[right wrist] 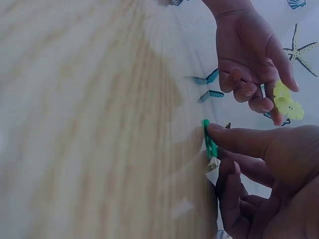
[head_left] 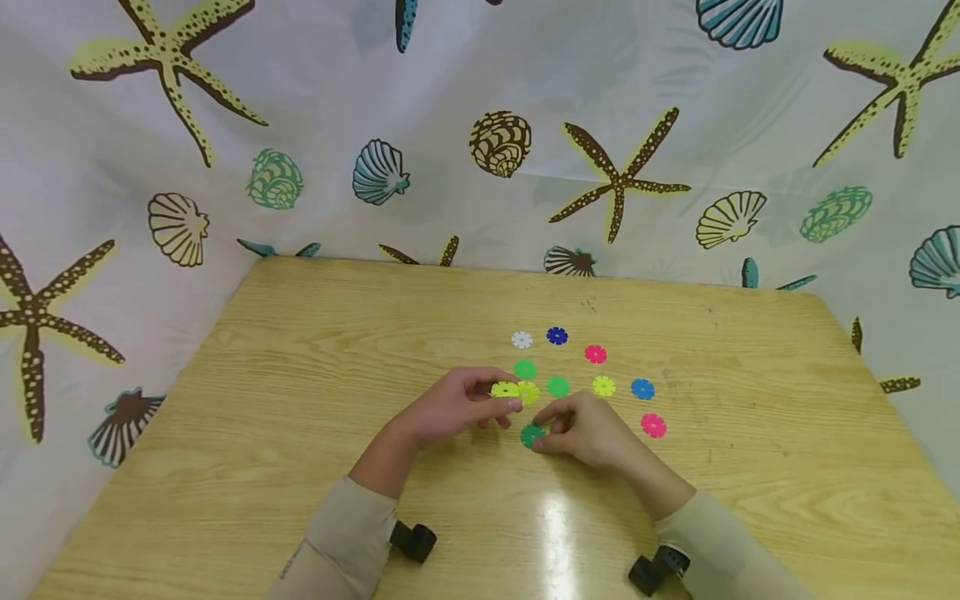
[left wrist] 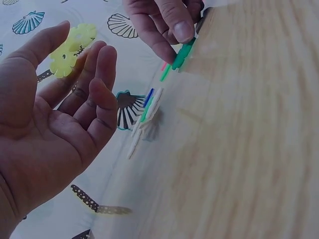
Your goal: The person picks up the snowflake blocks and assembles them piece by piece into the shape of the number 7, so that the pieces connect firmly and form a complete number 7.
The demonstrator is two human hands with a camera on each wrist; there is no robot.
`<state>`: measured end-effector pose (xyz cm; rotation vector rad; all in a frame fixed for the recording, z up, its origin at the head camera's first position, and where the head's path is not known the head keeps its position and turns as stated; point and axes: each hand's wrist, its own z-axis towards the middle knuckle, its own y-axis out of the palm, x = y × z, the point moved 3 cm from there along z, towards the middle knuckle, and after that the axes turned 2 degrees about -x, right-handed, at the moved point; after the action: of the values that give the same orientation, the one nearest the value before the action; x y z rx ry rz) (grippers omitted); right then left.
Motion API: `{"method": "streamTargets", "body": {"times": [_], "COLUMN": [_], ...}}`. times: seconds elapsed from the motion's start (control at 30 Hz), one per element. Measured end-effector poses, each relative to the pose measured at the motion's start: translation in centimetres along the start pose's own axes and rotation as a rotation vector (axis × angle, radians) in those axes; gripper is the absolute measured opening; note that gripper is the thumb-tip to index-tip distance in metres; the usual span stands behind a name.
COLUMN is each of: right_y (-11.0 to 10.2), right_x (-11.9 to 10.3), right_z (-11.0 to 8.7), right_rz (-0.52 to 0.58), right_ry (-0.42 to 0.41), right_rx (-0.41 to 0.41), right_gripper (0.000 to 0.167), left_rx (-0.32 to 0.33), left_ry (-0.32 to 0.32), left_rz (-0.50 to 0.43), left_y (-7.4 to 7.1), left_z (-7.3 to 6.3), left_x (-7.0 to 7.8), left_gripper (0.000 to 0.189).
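Observation:
My left hand (head_left: 456, 408) pinches two joined yellow notched discs (head_left: 528, 393) between thumb and forefinger, raised above the table. The left wrist view shows the pair, one yellow disc (left wrist: 82, 34) fixed into the other at an angle, with the remaining fingers loosely bent. Just to the right, my right hand (head_left: 592, 431) grips a dark green notched disc (head_left: 531, 436) by its edge with thumb and fingers. In the right wrist view this green disc (right wrist: 206, 139) is seen nearly edge-on, low by the tabletop.
Beyond the hands lie a white disc (head_left: 522, 339), a dark blue disc (head_left: 557, 336), a yellow disc (head_left: 603, 386), a blue disc (head_left: 642, 389), two pink ones and two light green ones. A shell-patterned cloth (head_left: 450, 200) hangs behind the wooden table (head_left: 300, 333).

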<state>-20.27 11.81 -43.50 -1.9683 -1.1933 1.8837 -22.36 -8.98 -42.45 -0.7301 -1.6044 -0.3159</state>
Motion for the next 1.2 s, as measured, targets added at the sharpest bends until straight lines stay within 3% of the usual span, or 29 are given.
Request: {"method": "streamTargets", "body": {"times": [0.43,0.53,0.77,1.2], "right_y": [-0.2,-0.3,-0.3,-1.3], "right_x": [0.0,0.2,1.0,0.8], "right_z": [-0.4,-0.5,-0.8,-1.1], "right_rz": [0.047,0.103,0.366,0.436], "right_ry": [0.099,0.094,0.115,0.141], "right_rx": [0.071,0.057,-0.03,-0.008], "right_gripper": [0.016,0.014,0.02,0.021], "left_rx": [-0.009,-0.012,-0.011,-0.006], "left_ry": [0.011,0.018,0.017,0.004], "left_rz": [-0.022,-0.022,0.005,0.015], "left_y": [-0.2,-0.2,-0.2,-0.1], "left_z": [0.0,0.0,0.2,0.2], "left_x": [-0.1,-0.2,-0.3,-0.1], "left_gripper": [0.043,0.04,0.038,0.039]}}
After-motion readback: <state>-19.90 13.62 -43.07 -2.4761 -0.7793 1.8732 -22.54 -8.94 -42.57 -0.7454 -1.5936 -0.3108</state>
